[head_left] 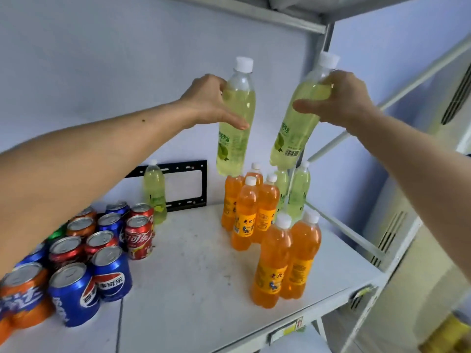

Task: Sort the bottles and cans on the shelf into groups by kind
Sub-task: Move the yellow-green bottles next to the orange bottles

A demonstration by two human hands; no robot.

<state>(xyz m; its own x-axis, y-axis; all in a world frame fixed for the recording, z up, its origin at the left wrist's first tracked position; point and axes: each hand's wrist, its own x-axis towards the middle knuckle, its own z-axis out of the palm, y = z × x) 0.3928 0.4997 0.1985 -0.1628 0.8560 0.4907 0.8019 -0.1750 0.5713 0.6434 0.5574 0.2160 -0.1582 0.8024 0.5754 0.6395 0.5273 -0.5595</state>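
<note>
Two lime-green soda bottles are held in the air above a white shelf point(193, 271), one in each of a person's hands. The left hand point(209, 103) is wrapped around the upper body of the left green bottle point(235, 123), which hangs nearly upright with its white cap on; the right hand point(341, 98) grips the shoulder of the right green bottle point(298, 123), which tilts so that its cap leans to the right. Both bottles are clear of the shelf, their bases just above a cluster of orange soda bottles point(244, 212) standing at the back right. Two more green bottles point(299, 192) stand behind that cluster near the corner post, and two further orange bottles point(288, 261) stand side by side, touching, nearer the front edge. A single green bottle point(155, 194) stands apart at the back, in front of a black metal bracket point(201, 184) leaning on the wall. On the shelf's left side a tight group of cans point(84, 250) mixes red, blue, orange and one green can, with a blue Pepsi can point(110, 273) and an orange can point(23, 294) at the front. A pale blue wall point(102, 59) backs the shelf.
</note>
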